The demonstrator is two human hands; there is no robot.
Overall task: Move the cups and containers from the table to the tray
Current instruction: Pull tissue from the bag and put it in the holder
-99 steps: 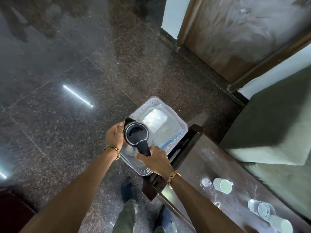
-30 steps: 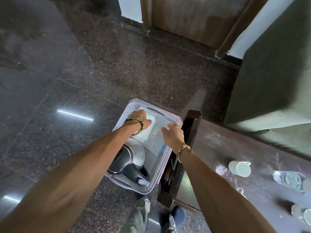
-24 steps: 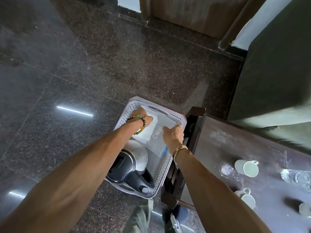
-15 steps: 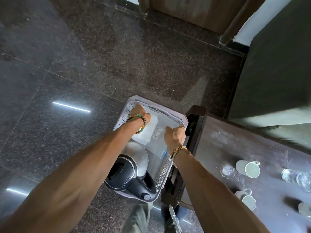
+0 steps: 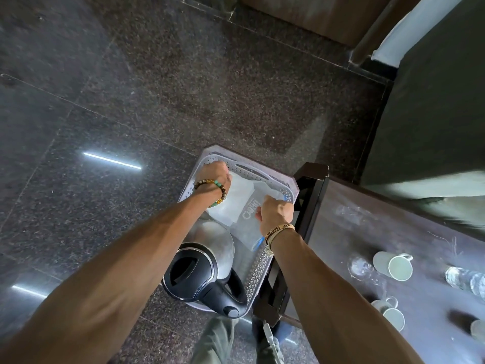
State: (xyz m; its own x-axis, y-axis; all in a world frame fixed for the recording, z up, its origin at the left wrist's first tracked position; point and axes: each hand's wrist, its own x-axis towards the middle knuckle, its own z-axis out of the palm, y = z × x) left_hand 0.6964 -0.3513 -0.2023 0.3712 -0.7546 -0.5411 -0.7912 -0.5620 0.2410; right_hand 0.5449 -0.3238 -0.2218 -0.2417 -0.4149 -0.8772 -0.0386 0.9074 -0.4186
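Head view looks down on a grey perforated tray just beside the end of the dark table; what the tray rests on cannot be told. A steel kettle stands in its near end. Both hands work on a clear packet lying flat in the far end. The left hand bends its fingers down over the packet's far left corner, tips hidden, and the right hand curls its fingers on the right edge by the rim.

The step looks like making room. It would go best if the packet is slid flat against the far wall, with no folds that could tip a cup, leaving bare floor space between it and the kettle.

None of the cups is in the tray yet. One white mug, a second mug and a small glass sit on the table, with another glass further right.

The table top is scuffed and dusty. The granite floor is polished and reflects strip lights. A wooden door stands beyond.
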